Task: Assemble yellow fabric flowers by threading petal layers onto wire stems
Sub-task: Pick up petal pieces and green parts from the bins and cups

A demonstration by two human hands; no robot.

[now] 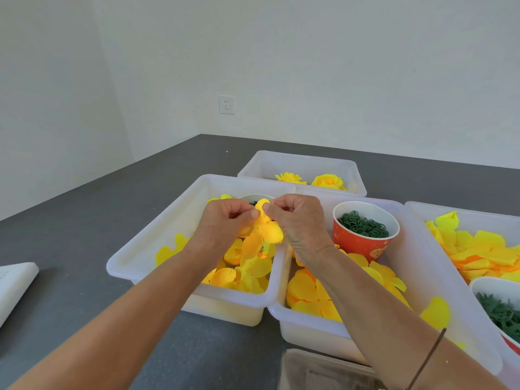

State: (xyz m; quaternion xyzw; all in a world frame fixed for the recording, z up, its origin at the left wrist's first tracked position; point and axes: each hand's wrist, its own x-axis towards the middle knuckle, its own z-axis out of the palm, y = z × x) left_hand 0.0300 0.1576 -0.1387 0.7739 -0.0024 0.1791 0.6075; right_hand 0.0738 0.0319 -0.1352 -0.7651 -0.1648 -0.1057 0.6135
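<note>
Petal pinching over the bins

Both hands are up over the left bin [157, 235]. Left hand [225, 220] and right hand [298, 218] pinch the same yellow petal piece [264, 226] between thumb and fingertips, more petals dangling under it. Loose petals [247, 271] fill the bin below. Red cup [363, 232] of green rings sits in the middle bin [416, 280], and two finished flowers [327, 181] are in the far bin [304, 161].

A grey table [84, 220] stands against white walls [309, 66], with a socket [226, 105] low on the far wall. A white slab [14, 285] lies at the table's left edge, and a beige box [323, 372] sits at the near edge
</note>
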